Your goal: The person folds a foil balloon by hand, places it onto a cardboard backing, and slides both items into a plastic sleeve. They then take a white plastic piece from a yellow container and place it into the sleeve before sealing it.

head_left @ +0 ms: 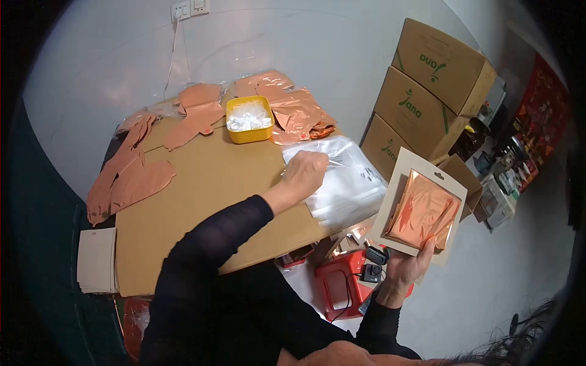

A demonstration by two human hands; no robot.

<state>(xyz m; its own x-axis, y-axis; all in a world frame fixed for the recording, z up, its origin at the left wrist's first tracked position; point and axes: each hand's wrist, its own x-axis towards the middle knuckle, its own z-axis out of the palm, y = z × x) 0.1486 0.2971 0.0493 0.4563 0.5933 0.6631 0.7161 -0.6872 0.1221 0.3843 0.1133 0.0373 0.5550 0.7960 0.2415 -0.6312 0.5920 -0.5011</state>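
My left hand (304, 175) is closed, fingertips pinched at the top of a stack of clear plastic bags (351, 198) on the table's right side; the film creases beside the fingers. Held up at the right, my right hand (410, 268) supports a beige hang-hole card (404, 174) from below, thumb over its lower edge. A folded copper-coloured foil balloon (425, 210) lies flat against that card. Behind my left hand stands a yellow tub (250, 135) full of small white and clear plastic pieces (249, 116).
Flat copper foil balloons (137, 183) spread along the left and back of the brown table (201, 204). Several cards (97, 259) sit at its left edge. Jana cartons (421, 100) are stacked at the back right. A red stool (336, 287) with a small black camera (370, 272) is below.
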